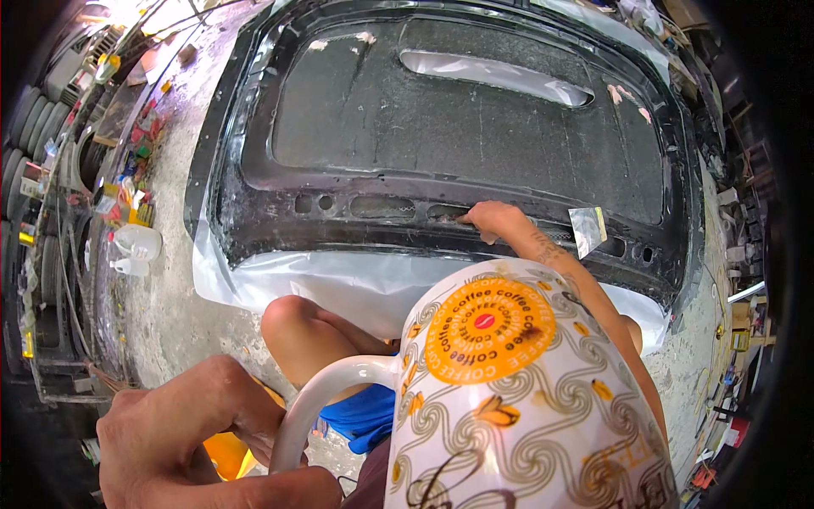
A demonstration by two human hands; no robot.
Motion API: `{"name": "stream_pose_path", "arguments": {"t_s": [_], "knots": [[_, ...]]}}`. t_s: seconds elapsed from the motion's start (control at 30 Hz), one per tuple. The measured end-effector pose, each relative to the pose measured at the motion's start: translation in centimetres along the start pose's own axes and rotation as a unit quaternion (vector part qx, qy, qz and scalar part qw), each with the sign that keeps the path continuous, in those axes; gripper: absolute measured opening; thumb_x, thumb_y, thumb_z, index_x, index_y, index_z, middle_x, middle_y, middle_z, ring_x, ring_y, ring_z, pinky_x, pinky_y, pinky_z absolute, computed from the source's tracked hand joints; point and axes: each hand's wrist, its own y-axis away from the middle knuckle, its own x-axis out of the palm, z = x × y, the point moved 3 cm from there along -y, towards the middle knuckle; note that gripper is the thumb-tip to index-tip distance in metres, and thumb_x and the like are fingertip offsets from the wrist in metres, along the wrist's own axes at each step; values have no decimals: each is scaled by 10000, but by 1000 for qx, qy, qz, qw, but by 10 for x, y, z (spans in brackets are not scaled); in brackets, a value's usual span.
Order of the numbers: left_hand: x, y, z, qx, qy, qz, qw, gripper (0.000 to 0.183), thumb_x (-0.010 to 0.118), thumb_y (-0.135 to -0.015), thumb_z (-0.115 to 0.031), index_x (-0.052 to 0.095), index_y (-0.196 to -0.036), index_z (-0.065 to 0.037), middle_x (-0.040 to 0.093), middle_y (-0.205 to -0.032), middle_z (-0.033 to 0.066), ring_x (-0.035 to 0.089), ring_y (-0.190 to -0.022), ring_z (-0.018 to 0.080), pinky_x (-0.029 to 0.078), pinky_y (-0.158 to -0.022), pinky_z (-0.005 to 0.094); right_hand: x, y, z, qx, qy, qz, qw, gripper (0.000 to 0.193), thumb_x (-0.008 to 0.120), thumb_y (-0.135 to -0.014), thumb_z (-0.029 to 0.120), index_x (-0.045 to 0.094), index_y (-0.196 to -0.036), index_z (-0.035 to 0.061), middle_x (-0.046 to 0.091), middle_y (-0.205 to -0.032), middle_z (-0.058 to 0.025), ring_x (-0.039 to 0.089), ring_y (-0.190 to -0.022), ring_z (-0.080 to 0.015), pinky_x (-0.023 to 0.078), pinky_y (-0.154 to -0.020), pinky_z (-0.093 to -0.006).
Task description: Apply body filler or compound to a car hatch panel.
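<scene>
Close to the camera, my left hand (195,441) is closed around the handle of a white mug (526,416). The mug has a round orange print, swirls and small orange flowers. Behind it my right arm stretches forward to a black car hood (407,127), which lies with its ribbed underside up. My right hand (498,220) is at a long slot (449,212) in the hood's near edge strip, fingers bent and tips at the opening. Anything in those fingers is too small to make out. A small grey-silver sheet (587,231) rests on the strip, right of that hand.
Shiny white sheeting (314,280) lies under the hood on the concrete floor (178,314). A translucent plastic jug (136,243) stands at the left, near shelving with tyres (38,119) and clutter. My bare knee (292,316) is below the hood. More shelving lines the right.
</scene>
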Motion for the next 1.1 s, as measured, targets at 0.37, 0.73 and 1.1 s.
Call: {"name": "stream_pose_path", "arguments": {"t_s": [0.37,0.73,1.1], "knots": [[-13,-8,-26,0,-7,7,1000,370,811,-763,-278,661,-932,14,570,-841,166,551,-662,201,402,-533,268,6,2,-3,-37,-24,-47,998,868,749,-635,-18,494,-1413,271,673,-1147,-116,655,-1046,-319,555,-830,-432],[-18,-3,-44,75,-64,-50,994,392,762,-744,-294,640,-989,-14,609,-901,215,608,-737,246,477,-610,282,35,-43,-19,-40,37,-36,998,698,739,-659,6,597,-1307,223,704,-1044,-130,677,-964,-345,561,-786,-446],[-10,-8,-57,166,-79,-267,946,238,747,-436,-69,704,-667,-27,625,-802,200,644,-692,239,533,-623,286,51,-22,-30,-110,-242,-283,921,317,624,-817,324,700,-916,32,689,-923,-214,674,-855,-364,546,-725,-407]]}}
